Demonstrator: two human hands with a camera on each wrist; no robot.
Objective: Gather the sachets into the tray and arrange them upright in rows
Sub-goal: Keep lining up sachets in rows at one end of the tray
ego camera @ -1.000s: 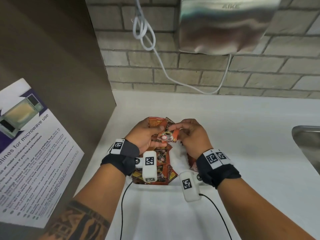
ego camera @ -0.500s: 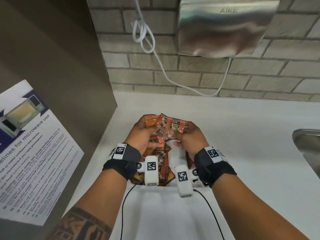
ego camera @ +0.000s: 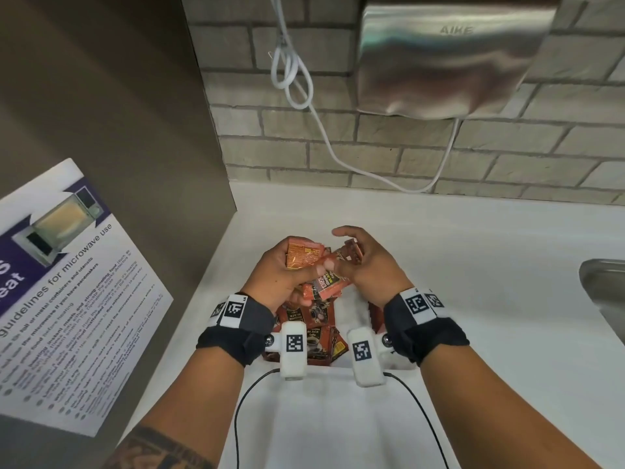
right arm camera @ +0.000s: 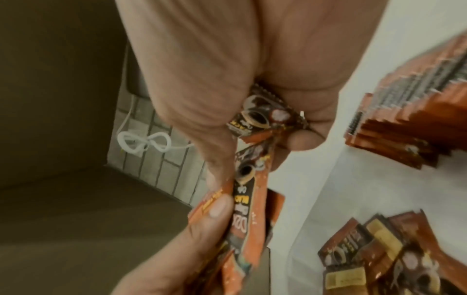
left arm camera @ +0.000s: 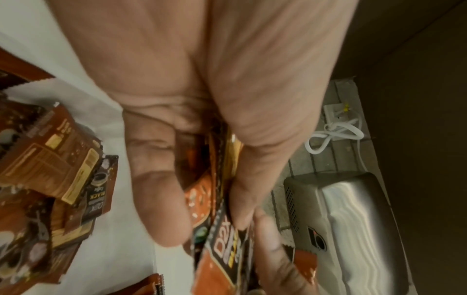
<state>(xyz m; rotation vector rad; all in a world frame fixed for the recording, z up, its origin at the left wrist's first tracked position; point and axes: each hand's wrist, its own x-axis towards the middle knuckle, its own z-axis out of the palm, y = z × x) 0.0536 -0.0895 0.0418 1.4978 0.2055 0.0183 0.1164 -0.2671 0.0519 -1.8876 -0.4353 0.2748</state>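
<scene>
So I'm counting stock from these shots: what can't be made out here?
- Sachet count in the left hand: the fanned stack overlaps, and the left wrist view is blurred.
- Tray: mostly hidden by wrists and cameras in the head view.
- Row of upright sachets: cut off by the right wrist view's edge.
- Right hand: holds sachets, number unclear.
</scene>
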